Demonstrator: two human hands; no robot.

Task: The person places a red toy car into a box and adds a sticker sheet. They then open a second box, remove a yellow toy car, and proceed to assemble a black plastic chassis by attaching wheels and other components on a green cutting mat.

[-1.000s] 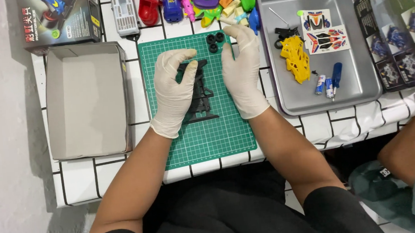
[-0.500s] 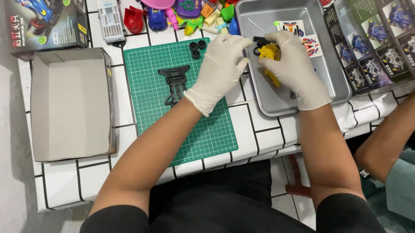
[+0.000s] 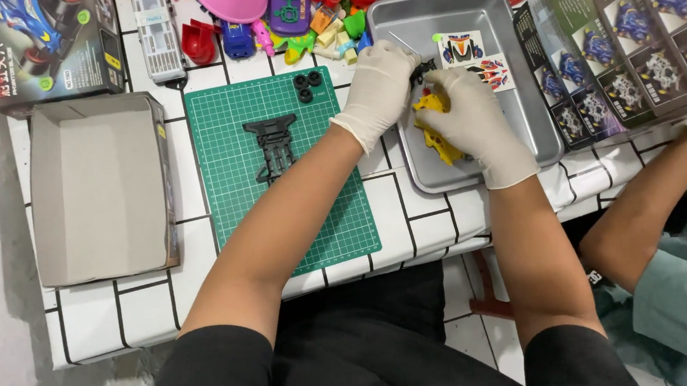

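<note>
Hands meet at two o'clock: my left hand (image 3: 380, 84) and right hand (image 3: 473, 121) pinch the yellow parts frame (image 3: 436, 128) over the tray (image 3: 534, 121). I judge it light, thin and snappable. I'd grip its outer bars.

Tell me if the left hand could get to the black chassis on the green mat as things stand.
Probably yes. The left hand is over the metal tray at the yellow parts, beside the green mat. The black chassis lies uncovered there, with nothing between them.
</note>
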